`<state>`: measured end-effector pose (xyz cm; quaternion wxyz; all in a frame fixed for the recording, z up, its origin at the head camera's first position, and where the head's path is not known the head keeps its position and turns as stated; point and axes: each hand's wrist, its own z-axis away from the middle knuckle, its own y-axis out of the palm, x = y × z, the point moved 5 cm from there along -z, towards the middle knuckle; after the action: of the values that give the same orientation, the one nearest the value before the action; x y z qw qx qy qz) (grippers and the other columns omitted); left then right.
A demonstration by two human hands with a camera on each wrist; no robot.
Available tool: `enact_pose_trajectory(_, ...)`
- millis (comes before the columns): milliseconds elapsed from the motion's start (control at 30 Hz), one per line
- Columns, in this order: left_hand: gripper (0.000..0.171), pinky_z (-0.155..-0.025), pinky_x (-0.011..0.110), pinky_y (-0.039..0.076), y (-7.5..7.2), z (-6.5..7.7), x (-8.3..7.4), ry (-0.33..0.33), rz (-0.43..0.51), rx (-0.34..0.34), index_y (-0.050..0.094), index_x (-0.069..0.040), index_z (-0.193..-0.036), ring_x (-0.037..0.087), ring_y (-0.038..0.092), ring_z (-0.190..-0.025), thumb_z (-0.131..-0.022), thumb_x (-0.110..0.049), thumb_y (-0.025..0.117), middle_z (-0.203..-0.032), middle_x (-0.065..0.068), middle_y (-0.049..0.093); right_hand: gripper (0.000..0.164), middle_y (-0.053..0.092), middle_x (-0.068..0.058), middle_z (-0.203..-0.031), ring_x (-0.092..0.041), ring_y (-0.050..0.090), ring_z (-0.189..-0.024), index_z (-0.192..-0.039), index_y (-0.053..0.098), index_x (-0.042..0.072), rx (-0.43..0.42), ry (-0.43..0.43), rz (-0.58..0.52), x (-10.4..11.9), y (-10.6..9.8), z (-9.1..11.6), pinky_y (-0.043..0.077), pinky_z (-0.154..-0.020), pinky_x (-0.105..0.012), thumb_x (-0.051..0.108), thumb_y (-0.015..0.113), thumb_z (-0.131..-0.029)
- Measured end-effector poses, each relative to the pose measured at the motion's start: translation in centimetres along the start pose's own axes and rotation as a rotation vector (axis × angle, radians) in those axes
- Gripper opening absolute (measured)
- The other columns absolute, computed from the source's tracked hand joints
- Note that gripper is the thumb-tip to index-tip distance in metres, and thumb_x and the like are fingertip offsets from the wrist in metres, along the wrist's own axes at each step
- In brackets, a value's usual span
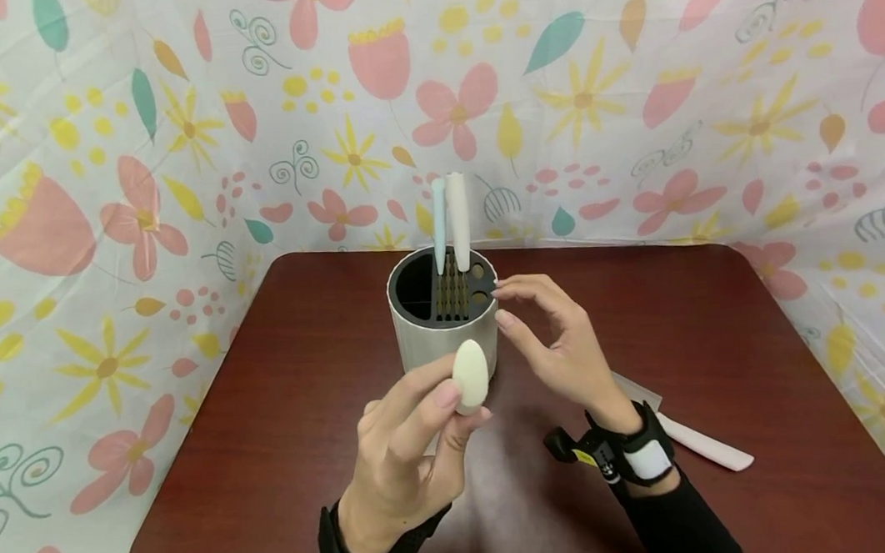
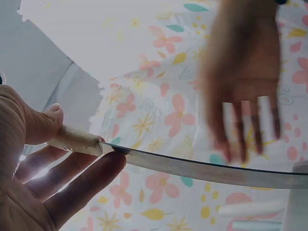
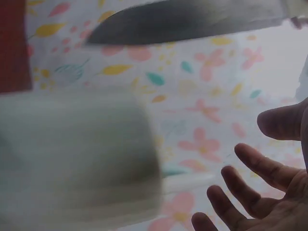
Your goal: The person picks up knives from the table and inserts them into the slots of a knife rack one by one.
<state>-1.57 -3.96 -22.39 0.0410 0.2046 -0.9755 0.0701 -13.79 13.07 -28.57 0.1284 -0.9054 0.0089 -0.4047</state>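
My left hand (image 1: 410, 449) grips a knife by its cream handle (image 1: 471, 377), the butt facing the head camera. In the left wrist view its long blade (image 2: 207, 172) points away from the fingers. The blade also crosses the top of the right wrist view. A round, whitish knife holder (image 1: 446, 343) with a black slotted top stands behind the left hand. A light blue handle (image 1: 439, 226) and a white handle (image 1: 458, 221) stick up from it. Beside the holder's right rim is my right hand (image 1: 558, 337), its fingers spread and holding nothing.
A cleaver with a white handle (image 1: 706, 442) lies on the brown table (image 1: 326, 341) to the right, its blade partly hidden behind the right wrist. A flower-printed cloth (image 1: 456, 109) hangs behind and beside the table.
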Motion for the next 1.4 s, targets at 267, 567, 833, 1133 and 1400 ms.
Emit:
enact_pose_trajectory(267,0.034,-0.061,0.026,0.059,-0.3,-0.5,0.5,0.012,-0.016,-0.031,0.047,0.007,-0.116,0.027,0.070,-0.073,-0.095,-0.009,0.069,-0.084,0.027,0.068,0.040,0.048,-0.006,-0.152,-0.020,0.047,-0.139,-0.136,0.060,0.011,0.039,0.194,0.173,-4.7,1.0,0.1,0.042,-0.106,-0.041,0.016,0.067,-0.098)
enact_pose_trajectory(567,0.045,-0.072,0.032,0.063,-0.5,-0.8,1.5,0.022,-0.020,-0.075,0.045,0.008,-0.128,0.033,0.074,-0.080,-0.094,-0.007,0.071,-0.089,0.030,0.068,0.053,0.025,-0.011,-0.165,-0.032,0.029,-0.153,-0.155,0.039,0.019,0.142,0.322,0.108,-7.3,2.3,0.4,0.039,-0.112,-0.066,0.025,0.056,-0.105)
enact_pose_trajectory(833,0.049,-0.080,0.037,0.063,-0.5,-1.0,2.4,0.033,0.002,-0.143,0.043,0.007,-0.130,0.036,0.076,-0.084,-0.093,-0.007,0.072,-0.090,0.034,0.067,0.054,0.016,-0.009,-0.167,-0.031,0.021,-0.155,-0.160,0.020,0.028,0.167,0.377,0.051,-8.1,3.7,1.1,0.032,-0.117,-0.064,0.032,0.041,-0.110)
enact_pose_trajectory(1133,0.051,-0.082,0.040,0.063,-0.2,-1.7,3.1,-0.020,0.065,-0.140,0.043,0.003,-0.134,0.040,0.075,-0.089,-0.092,-0.003,0.072,-0.094,0.034,0.066,0.052,0.005,-0.010,-0.170,-0.036,0.008,-0.158,-0.160,0.011,0.028,0.162,0.409,-0.006,-9.0,4.9,1.3,0.017,-0.123,-0.066,0.033,0.029,-0.112)
enact_pose_trajectory(1400,0.053,-0.086,0.041,0.062,0.1,-2.3,3.9,-0.067,0.093,-0.134,0.043,-0.001,-0.137,0.041,0.074,-0.093,-0.092,0.001,0.070,-0.098,0.033,0.064,0.051,0.005,-0.012,-0.169,-0.035,0.009,-0.159,-0.160,0.009,0.028,0.111,0.413,0.025,-9.3,5.5,1.5,0.015,-0.125,-0.064,0.036,0.025,-0.112)
